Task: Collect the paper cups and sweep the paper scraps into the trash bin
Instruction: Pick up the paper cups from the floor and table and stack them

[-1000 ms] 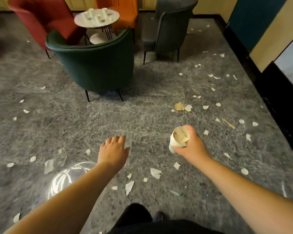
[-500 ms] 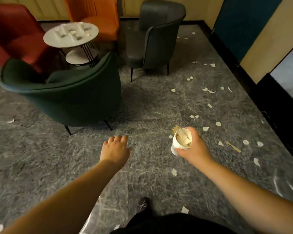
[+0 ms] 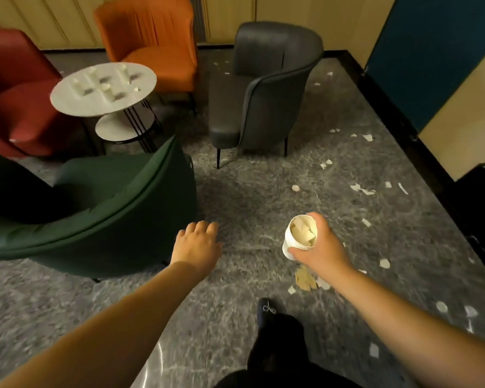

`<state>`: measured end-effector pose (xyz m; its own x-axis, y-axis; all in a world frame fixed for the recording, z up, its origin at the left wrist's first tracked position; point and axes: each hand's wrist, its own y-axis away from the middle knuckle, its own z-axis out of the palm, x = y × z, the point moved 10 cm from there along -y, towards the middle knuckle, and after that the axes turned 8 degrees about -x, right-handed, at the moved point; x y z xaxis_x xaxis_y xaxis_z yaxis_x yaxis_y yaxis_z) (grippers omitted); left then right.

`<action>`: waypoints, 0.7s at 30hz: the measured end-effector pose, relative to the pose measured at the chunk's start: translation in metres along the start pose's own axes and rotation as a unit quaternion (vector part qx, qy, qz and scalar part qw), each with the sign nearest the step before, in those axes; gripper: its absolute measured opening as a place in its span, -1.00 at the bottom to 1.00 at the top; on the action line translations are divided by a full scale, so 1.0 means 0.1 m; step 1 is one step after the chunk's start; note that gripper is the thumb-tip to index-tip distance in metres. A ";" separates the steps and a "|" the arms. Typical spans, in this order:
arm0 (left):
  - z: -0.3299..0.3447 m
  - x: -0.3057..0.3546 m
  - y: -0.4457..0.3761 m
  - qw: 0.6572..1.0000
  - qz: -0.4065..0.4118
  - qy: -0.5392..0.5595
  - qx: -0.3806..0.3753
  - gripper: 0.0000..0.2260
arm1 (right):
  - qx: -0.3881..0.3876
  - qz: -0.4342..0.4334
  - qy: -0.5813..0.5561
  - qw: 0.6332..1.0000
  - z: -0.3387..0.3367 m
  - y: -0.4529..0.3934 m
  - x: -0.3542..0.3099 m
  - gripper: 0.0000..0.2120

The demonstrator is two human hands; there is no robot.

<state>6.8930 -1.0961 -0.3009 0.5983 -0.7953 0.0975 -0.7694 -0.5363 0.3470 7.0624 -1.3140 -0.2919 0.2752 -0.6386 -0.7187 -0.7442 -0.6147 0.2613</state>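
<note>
Gripping a scrap-filled paper cup stack (image 3: 299,238), right hand (image 3: 319,247), left hand (image 3: 197,243) held loose and empty at nine o'clock of it, paper scraps (image 3: 305,282) scattered on floor (image 3: 249,191).

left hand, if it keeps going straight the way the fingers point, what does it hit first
Probably bare floor beside the green chair; further on, the grey chair. The left hand is open; depth is unclear.

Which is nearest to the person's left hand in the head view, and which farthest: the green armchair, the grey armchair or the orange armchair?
From the left hand:
1. Green armchair, right beside it, to its left.
2. Grey armchair, ahead and to the right.
3. Orange armchair, against the far wall.
</note>
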 end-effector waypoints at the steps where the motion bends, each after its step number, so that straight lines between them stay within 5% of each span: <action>1: -0.12 -0.02 -0.24 1.000 -0.006 0.005 0.001 -0.54 | -0.008 -0.002 0.002 1.000 -0.06 -0.29 -0.08 -0.24; 9: -1.05 -0.28 -1.78 0.998 -0.050 0.022 0.025 -0.51 | -0.048 -0.044 0.028 0.997 -0.38 -2.26 -0.90 -0.27; 21: -1.85 -1.34 -4.14 0.997 -0.067 0.031 0.032 -0.57 | -0.083 -0.098 0.012 0.992 -0.01 -4.89 -2.20 -0.32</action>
<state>7.1726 -0.7147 -0.2850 0.7078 -0.6974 0.1125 -0.6933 -0.6552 0.3002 7.3663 -0.8735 -0.2605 0.4205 -0.5084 -0.7515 -0.5654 -0.7946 0.2212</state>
